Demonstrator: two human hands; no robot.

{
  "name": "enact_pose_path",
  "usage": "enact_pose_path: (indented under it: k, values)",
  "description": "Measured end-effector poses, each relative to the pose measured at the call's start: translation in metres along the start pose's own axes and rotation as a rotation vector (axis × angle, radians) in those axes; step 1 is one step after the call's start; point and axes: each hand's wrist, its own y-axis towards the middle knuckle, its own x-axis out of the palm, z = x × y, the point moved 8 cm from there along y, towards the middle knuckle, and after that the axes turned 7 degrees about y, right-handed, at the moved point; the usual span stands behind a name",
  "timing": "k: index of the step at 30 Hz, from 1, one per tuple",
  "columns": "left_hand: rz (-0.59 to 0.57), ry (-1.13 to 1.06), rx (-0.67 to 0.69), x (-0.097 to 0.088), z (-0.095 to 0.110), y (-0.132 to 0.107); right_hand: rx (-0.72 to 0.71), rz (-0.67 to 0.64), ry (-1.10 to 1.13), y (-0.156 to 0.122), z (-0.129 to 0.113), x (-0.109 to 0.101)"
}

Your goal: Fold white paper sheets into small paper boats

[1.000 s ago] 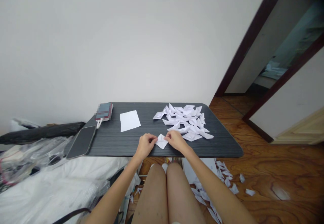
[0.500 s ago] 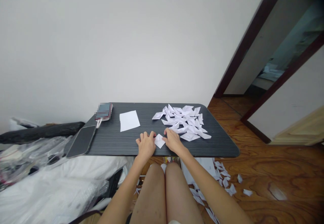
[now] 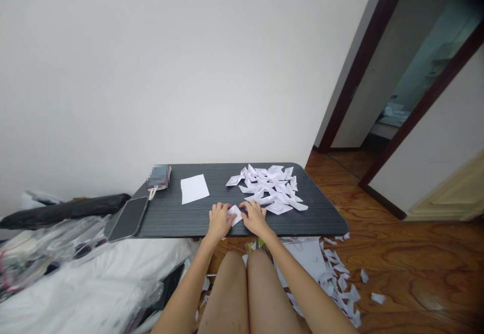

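A small folded white paper (image 3: 236, 215) lies near the front edge of the dark table, between my two hands. My left hand (image 3: 220, 221) is on its left side, with the thumb on the paper and the fingers curled at its edge. At the right side, my right hand (image 3: 255, 218) pinches the paper's edge with thumb and fingers. Just beyond my right hand is a pile of folded paper boats (image 3: 272, 188). A flat sheet of white paper (image 3: 194, 189) rests farther left.
On the table's (image 3: 170, 218) left end are a phone (image 3: 129, 217) and a small pouch (image 3: 159, 177), partly blurred. White plastic-wrapped bundles (image 3: 94, 278) stand at the left. More folded papers (image 3: 340, 283) are scattered on the wooden floor at the right. A wall rises behind the table.
The view has shifted slightly, so the table sits lower. My left thumb has moved onto the paper, and my right fingers have shifted along its right edge.
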Motion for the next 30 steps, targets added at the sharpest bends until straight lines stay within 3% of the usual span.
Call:
enact_pose_path:
  k: [7,13,18,22,30]
  values:
    - [0.105,-0.388,0.109,-0.017,0.003,0.0,-0.143,-0.03,0.183,0.003,-0.013,-0.006]
    - [0.295,-0.212,0.351,-0.047,0.018,-0.015,-0.417,0.109,0.098,-0.013,-0.046,-0.04]
    - [0.166,-0.083,0.533,-0.026,0.029,-0.025,-0.564,-0.013,0.049,-0.029,-0.051,-0.027]
    - [0.122,-0.127,0.585,-0.013,0.024,-0.03,-0.533,-0.036,0.178,-0.032,-0.037,-0.018]
    - [0.236,-0.221,0.642,-0.022,0.014,-0.032,-0.38,0.032,0.414,-0.018,-0.023,-0.029]
